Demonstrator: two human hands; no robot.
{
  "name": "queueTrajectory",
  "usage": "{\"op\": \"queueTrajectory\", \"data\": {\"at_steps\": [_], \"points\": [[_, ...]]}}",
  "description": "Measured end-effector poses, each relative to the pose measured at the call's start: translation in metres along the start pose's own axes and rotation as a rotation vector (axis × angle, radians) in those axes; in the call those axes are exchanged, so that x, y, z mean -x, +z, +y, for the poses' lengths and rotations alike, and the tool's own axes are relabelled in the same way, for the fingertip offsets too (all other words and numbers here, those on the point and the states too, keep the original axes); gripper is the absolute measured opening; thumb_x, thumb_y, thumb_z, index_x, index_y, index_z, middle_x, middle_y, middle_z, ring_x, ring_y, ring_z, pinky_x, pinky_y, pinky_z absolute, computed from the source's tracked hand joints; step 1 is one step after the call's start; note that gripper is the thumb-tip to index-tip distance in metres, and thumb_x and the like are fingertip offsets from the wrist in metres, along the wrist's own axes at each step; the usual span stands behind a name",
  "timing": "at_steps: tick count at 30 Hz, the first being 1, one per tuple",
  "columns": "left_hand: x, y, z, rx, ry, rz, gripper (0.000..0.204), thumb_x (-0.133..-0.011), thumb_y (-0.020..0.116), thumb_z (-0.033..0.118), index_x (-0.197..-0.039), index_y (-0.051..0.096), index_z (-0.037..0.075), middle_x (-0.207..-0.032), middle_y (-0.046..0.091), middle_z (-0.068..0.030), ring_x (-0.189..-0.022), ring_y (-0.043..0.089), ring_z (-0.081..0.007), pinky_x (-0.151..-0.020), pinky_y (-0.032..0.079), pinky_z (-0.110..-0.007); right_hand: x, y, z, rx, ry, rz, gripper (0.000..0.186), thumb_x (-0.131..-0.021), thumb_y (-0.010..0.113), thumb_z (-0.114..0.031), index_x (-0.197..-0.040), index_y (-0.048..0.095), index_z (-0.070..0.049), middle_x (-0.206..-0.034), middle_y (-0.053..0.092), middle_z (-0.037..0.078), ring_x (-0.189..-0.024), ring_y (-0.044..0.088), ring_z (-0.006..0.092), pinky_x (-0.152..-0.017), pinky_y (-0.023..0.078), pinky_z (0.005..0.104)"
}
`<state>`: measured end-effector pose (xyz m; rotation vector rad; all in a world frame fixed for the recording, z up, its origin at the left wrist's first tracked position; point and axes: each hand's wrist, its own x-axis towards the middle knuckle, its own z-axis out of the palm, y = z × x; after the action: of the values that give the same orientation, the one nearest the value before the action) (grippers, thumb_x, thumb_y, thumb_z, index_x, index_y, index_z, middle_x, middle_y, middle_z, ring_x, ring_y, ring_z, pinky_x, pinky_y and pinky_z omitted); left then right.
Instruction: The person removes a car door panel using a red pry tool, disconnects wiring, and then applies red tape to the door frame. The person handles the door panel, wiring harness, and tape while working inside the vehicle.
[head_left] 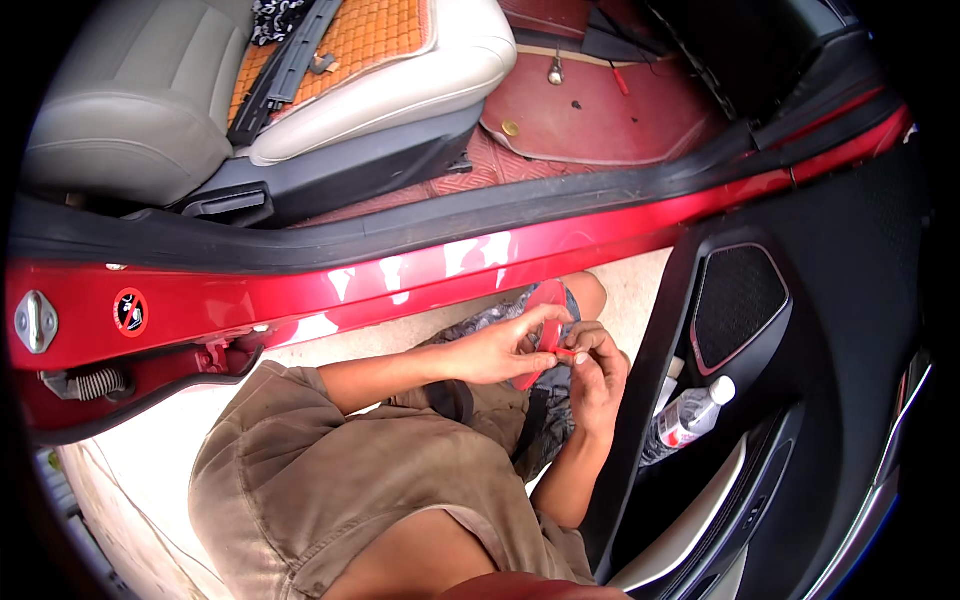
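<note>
In front of my body, both hands are close together with their fingertips nearly meeting. My left hand (505,350) is closed around a flat, rounded red roll (547,298) that resembles a roll of tape; the fingers cover part of it. A thin red strip (565,352) spans the small gap between the two hands. The fingertips of my right hand (598,372) pinch the strip's right end. Beneath the hands are my bent legs in patterned shorts, partly hidden by the forearms.
Ahead runs the red car door sill (430,275). A pale seat (430,100) carries a beaded cushion (375,40) and dark trim strips (290,75). A red-handled tool (620,80) lies on the red floor mat (600,120). Right, the open door (840,260) holds a plastic bottle (690,415).
</note>
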<state>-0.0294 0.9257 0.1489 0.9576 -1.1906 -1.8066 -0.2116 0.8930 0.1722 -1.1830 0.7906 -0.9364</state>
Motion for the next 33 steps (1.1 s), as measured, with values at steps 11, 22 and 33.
{"op": "queueTrajectory", "data": {"at_steps": [11,22,33], "points": [[0.005,-0.011,0.021,-0.323,0.255,0.183,0.054,-0.09,0.064,0.013,-0.14,0.045,0.011,-0.137,0.052,-0.0124,-0.127,0.05,-0.0283,-0.105,0.041,-0.042,0.005,-0.001,-0.008,0.106,-0.129,-0.132,0.012,-0.084,0.063,-0.004,-0.093,0.056,0.001,-0.094,0.057,0.012,-0.087,0.054,0.0189,-0.081,0.044,0.0312],[-0.015,-0.018,0.016,-0.933,0.687,0.496,0.079,-0.075,0.078,0.011,-0.144,0.04,0.006,-0.103,0.056,-0.0185,-0.082,0.062,-0.0354,-0.07,0.05,-0.044,-0.005,0.013,-0.019,0.042,0.049,0.05,0.047,-0.091,0.067,-0.025,-0.123,0.056,0.008,-0.115,0.063,0.018,-0.101,0.064,0.0219,-0.079,0.054,0.0306],[-0.014,-0.025,-0.008,-0.86,0.749,0.456,0.098,-0.069,0.085,0.01,-0.148,0.027,-0.001,-0.099,0.066,-0.0178,-0.081,0.067,-0.0321,-0.066,0.054,-0.039,-0.007,0.017,-0.023,0.497,0.342,0.137,0.019,-0.081,0.078,-0.012,-0.094,0.073,0.001,-0.071,0.067,0.005,-0.069,0.058,0.0053,-0.06,0.045,0.0227]]}}
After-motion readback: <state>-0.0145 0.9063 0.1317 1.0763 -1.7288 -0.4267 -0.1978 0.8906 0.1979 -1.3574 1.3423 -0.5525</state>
